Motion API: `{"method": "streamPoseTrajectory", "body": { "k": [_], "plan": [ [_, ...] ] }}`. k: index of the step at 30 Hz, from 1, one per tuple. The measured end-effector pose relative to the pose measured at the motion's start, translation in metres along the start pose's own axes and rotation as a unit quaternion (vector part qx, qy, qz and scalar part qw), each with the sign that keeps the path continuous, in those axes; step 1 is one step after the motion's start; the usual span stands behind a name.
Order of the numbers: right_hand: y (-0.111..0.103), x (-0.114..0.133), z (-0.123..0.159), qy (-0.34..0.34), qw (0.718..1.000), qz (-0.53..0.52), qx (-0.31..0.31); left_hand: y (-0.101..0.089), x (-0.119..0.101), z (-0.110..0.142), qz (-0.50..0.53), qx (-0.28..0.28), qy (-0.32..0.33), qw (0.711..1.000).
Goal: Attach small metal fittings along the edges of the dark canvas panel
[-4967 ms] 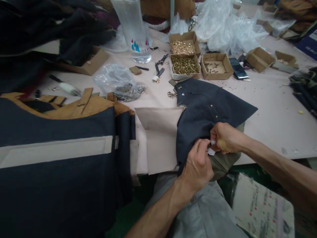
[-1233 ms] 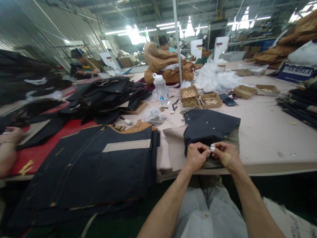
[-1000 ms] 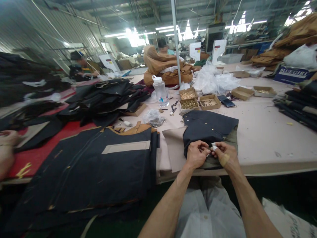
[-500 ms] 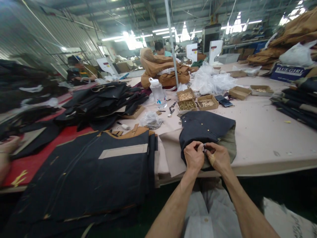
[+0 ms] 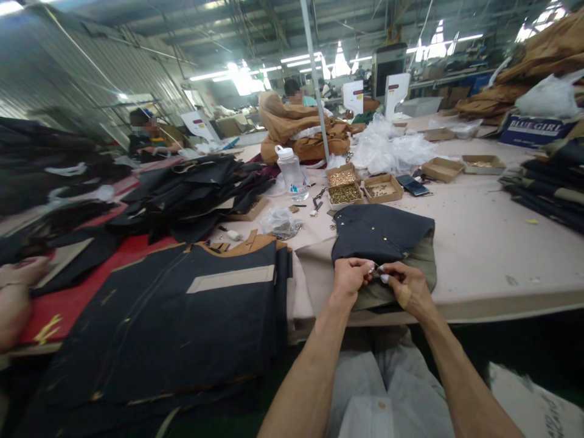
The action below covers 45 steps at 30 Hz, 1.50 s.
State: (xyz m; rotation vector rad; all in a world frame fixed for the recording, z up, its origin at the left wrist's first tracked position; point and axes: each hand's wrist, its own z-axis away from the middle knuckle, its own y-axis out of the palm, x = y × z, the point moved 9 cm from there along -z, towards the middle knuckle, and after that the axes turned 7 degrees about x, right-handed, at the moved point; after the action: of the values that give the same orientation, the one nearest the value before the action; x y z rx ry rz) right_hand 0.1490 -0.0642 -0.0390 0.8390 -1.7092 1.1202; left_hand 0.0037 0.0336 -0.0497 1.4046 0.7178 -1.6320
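Note:
A dark navy garment piece [image 5: 381,231] with an olive lining lies folded on the table in front of me, with small metal studs on its face. Over its near edge, my left hand [image 5: 350,278] and my right hand [image 5: 408,285] meet, both closed in a pinch. A small shiny metal piece [image 5: 376,271] shows between the fingertips, too small to name exactly. White coverings show on fingertips of the right hand, and tan tape wraps near its thumb base.
Left of me lies a stack of dark garments [image 5: 182,328]. Small metal parts fill boxes [image 5: 345,193] beyond the work, near a water bottle [image 5: 292,173] and a phone [image 5: 413,185]. Another person's hand [image 5: 22,271] is at far left. Dark folded cloth [image 5: 547,194] lies right.
My hands have drawn slightly apart, exposing the small metal piece. The garment's near edge has turned, with more olive lining showing below my fingers. The other person's hand at left has shifted.

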Motion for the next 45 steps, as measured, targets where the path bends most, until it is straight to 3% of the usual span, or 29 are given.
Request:
{"method": "streamPoseTrajectory", "body": {
  "k": [8,11,14,19,24,29,35,45],
  "plan": [
    [-0.003,-0.009,0.004,0.011,0.999,-0.053,0.005,0.016,0.001,0.004,-0.119,0.051,-0.035,0.991],
    [-0.01,-0.015,0.009,0.025,0.995,-0.091,-0.036,0.023,-0.003,0.008,-0.132,0.059,-0.023,0.989],
    [-0.02,-0.016,0.018,0.063,0.993,-0.061,-0.081,0.025,-0.006,0.012,-0.154,0.049,-0.001,0.987],
    [-0.015,-0.012,0.024,0.068,0.997,-0.011,-0.016,0.032,-0.01,0.016,-0.211,0.087,0.047,0.972],
    [-0.015,-0.02,0.025,0.063,0.998,-0.015,-0.009,0.038,-0.015,0.022,-0.28,0.114,0.084,0.949],
    [-0.013,-0.02,0.027,0.057,0.998,-0.03,-0.002,0.037,-0.019,0.023,-0.333,0.086,0.092,0.935],
    [-0.013,-0.022,0.028,0.045,0.998,-0.037,-0.006,0.041,-0.016,0.023,-0.296,0.136,0.087,0.941],
    [-0.011,-0.018,0.029,0.026,0.999,-0.031,-0.003,0.039,-0.017,0.019,-0.296,0.116,0.046,0.947]
  ]
}}
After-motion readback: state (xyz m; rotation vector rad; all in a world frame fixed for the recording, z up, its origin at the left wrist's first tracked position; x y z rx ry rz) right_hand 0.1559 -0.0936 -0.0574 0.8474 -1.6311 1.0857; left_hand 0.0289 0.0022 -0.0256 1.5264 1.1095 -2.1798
